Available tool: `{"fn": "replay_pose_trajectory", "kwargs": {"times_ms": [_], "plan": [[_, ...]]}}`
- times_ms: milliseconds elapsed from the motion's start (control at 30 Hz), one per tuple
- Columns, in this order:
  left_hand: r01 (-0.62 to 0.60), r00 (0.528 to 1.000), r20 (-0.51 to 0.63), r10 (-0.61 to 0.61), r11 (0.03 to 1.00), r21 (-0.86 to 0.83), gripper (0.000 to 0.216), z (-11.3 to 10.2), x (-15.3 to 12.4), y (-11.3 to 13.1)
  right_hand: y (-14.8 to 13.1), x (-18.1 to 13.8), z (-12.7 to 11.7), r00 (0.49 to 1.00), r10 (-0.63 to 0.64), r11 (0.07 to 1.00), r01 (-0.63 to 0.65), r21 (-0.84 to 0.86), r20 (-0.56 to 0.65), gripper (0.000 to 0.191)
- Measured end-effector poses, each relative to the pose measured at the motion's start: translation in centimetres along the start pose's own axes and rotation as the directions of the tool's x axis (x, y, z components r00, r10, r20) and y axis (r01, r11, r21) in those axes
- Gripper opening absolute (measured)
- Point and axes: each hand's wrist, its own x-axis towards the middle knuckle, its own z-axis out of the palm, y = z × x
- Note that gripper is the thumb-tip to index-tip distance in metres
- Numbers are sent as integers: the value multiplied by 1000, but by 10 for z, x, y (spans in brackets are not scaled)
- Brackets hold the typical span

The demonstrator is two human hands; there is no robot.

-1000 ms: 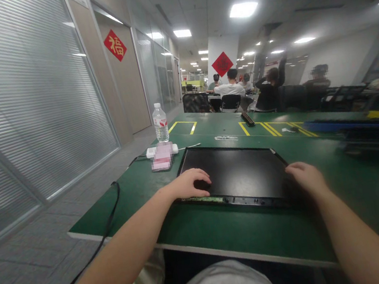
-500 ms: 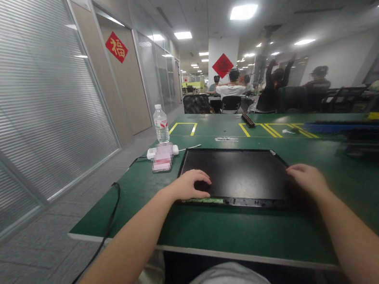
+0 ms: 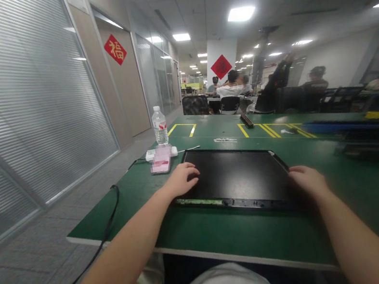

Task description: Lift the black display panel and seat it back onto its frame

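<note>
A flat black display panel (image 3: 234, 168) lies on the green table in front of me, with a dark frame around it. Along its near edge runs a green circuit strip (image 3: 200, 202). My left hand (image 3: 182, 181) reaches over the panel's left edge, thumb and fingers apart and slightly bent above its surface. At the right edge, my right hand (image 3: 310, 182) pinches the frame; the fingers under it are hidden.
Beyond the panel's left corner are a pink phone (image 3: 161, 160), a white power strip (image 3: 172, 151) and a water bottle (image 3: 160, 126). A black cable (image 3: 113, 209) hangs over the table's left edge. Blue and black parts (image 3: 348, 126) lie at right. People sit farther back.
My left hand has slid left, from over the panel's surface toward its left edge, and its fingers have come closer together. My right hand stays at the right edge.
</note>
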Motion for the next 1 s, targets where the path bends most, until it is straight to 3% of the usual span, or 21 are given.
{"fn": "replay_pose_trajectory", "kwargs": {"times_ms": [133, 233, 400, 600, 800, 1000], "plan": [[253, 967, -70, -245, 956, 149, 36, 2, 1, -15, -2, 1, 3, 996, 65, 998, -63, -30, 54, 29], [333, 942, -25, -334, 928, 164, 45, 1, 2, -21, -2, 1, 4, 996, 72, 997, -69, -46, 51, 28], [371, 926, 31, -377, 920, 126, 46, -2, 1, -25, 1, 2, 5, 998, 43, 998, -41, -53, 37, 27], [432, 901, 11, -433, 901, 47, 46, -4, 0, -27, 7, 4, 6, 998, -10, 1000, 10, -2, 59, 23], [434, 901, -22, -433, 901, 27, 57, -6, -2, -24, 3, 1, 5, 996, 16, 1000, -16, 4, 86, 28], [431, 885, -73, -459, 869, -242, 55, -6, -1, -25, 2, 0, 7, 998, 18, 1000, -19, 20, 65, 25]]}}
